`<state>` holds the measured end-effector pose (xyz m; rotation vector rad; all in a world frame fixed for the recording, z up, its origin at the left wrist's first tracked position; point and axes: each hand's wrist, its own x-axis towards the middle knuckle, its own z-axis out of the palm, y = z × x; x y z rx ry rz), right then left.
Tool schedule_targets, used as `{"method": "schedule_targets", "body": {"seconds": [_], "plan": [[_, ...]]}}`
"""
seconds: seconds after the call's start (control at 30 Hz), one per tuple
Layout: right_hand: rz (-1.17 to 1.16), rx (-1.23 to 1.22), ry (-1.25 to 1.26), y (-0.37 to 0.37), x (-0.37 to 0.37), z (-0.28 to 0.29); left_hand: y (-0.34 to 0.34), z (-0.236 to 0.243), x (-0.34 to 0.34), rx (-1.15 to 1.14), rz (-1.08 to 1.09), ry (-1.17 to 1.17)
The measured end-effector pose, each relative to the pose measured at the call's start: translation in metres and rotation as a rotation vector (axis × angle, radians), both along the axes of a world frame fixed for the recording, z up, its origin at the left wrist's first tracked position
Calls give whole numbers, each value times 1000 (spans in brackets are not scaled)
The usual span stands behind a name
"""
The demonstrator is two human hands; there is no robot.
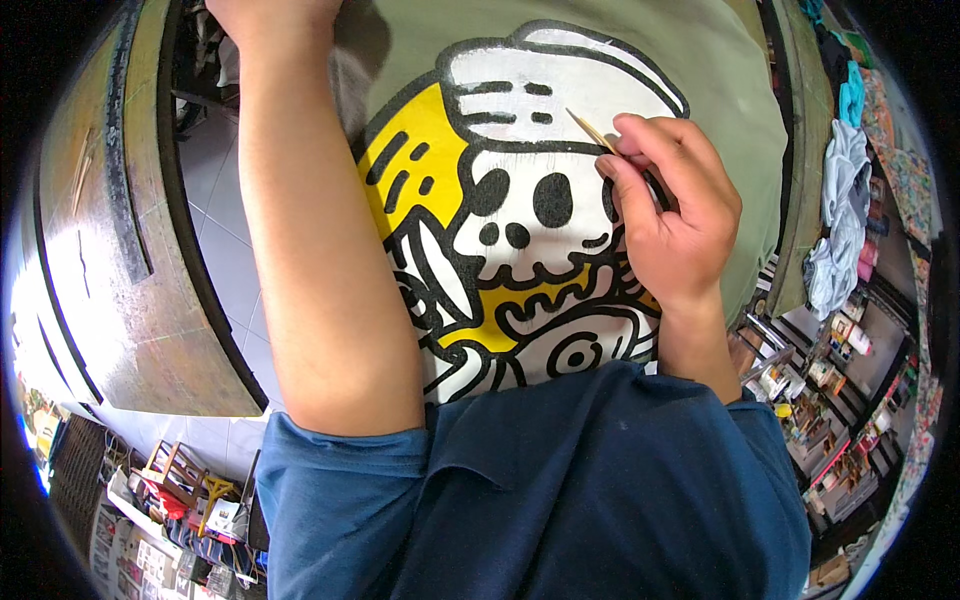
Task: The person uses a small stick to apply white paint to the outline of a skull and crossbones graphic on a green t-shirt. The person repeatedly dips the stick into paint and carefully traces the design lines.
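Olive-green fabric (pixel 735 215) lies spread in front of me, printed with a skull in a white cap, with black outlines and yellow areas. My right hand (pixel 685 205) pinches a thin, pointed wooden stick (pixel 592 128) between thumb and fingers. The stick's tip points up and left over the white cap print (pixel 560 85); whether it touches the cloth I cannot tell. My left arm reaches far forward along the fabric's left side. Only the rear of my left hand (pixel 275 12) shows at the top edge, and its fingers are out of view.
On the left stands a worn, shiny board (pixel 180 290) with a dark edge, with tiled floor (pixel 225 185) between it and the fabric. Crumpled pale-blue cloth (pixel 840 220) hangs at the right. Shelves with bottles and jars (pixel 830 375) stand lower right; assorted items (pixel 190 500) lie lower left.
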<state>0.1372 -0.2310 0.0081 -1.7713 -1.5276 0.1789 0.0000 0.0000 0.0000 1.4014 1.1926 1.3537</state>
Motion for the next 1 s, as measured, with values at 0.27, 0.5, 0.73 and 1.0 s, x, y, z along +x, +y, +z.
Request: {"method": "schedule_targets", "body": {"seconds": [0.27, 0.5, 0.73, 1.0], "plan": [[-42, 200, -42, -1, -4, 11, -6, 2, 4, 7, 17, -6], [-82, 351, -36, -6, -4, 25, 8, -2, -4, -78, 4, 70], [-223, 488, 272, -33, 24, 38, 10, -3, -1, -106, 7, 16], [-220, 291, 468, -63, 63, 34, 14, -14, -2, -10, -34, 56]]}}
